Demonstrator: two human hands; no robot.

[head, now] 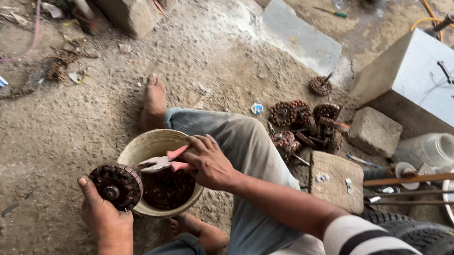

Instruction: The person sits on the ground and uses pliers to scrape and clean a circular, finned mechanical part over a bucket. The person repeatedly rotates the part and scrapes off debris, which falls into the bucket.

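Stripping copper windings: left hand [102, 213] gripping wound stator [116, 186] over bucket [132, 150] rim, right hand [208, 161] closed on pink-handled pliers [161, 162] (jaws at core edge), likely needing firm bite and pull next.

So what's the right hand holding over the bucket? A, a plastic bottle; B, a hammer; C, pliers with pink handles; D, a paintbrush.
C: the right hand grips pink-handled pliers above the bucket, their jaws pointing at the round wound metal part held in the left hand.
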